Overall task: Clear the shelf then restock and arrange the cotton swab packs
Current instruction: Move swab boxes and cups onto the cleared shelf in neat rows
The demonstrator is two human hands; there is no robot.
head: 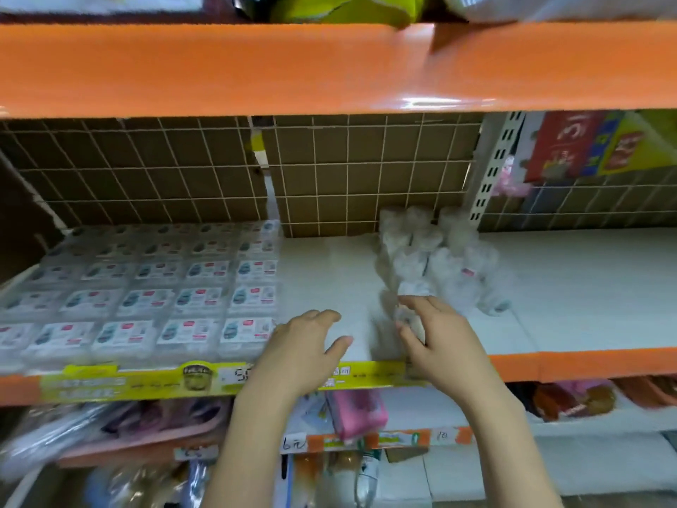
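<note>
I saw two hands over the white shelf (329, 273). My left hand (304, 346) hovered low over the bare middle of the shelf with its fingers (322, 317) loose and apart, holding nothing. I think it waited there to help take the next pack.

My right hand (443, 335) had its fingers (421, 306) curled round one small clear cotton swab pack (412, 320) at the front of the shelf. I think it held the pack that way so it could stand it in line.

Just behind it stood a bunch of clear swab packs (439, 251), close together near the back wire grid (348, 170). The picture was blurry, so I could only guess about ten of them.

On the left side lay flat boxed packs (154, 287) in neat rows, five across and about five deep. I think they sat tight so more could fit. A yellow price strip (146, 379) ran along the shelf's front edge.
</note>
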